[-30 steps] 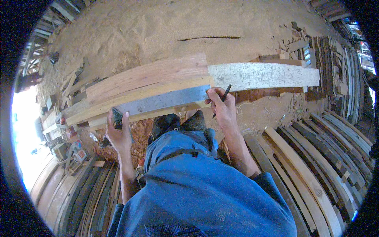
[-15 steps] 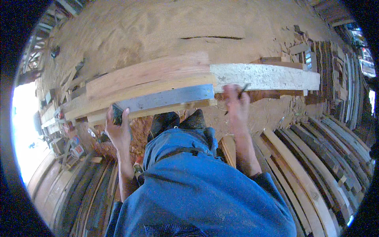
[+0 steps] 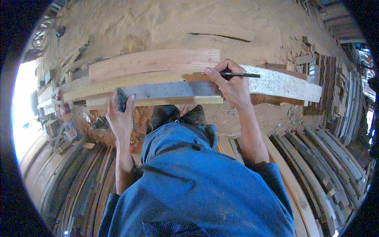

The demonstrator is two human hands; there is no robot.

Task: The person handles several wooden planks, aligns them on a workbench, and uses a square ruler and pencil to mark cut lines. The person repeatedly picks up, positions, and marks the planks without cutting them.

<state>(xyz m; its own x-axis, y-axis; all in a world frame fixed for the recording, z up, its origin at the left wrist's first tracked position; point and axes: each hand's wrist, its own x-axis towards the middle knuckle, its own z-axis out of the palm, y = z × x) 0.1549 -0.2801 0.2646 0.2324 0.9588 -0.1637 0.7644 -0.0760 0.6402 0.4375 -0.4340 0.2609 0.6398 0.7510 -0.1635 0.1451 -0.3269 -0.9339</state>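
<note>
My left hand is closed around a dark handle at the left end of a flat grey metal blade. The blade lies lengthwise along the near side of a pale wooden board. Between the fingers of my right hand is a thin black pencil, its tip pointing left over the board. That hand rests near the blade's right end and hides it. Beyond the blade lies a wide pinkish plank.
A white-painted board extends to the right. Long timbers are stacked at lower right and lower left. Wood scraps lie at the far right. Sawdust-covered ground spreads beyond the planks.
My right hand has moved up and left onto the board, bringing the pencil over the wood near the blade's right end. My left hand keeps its grip on the dark handle.
</note>
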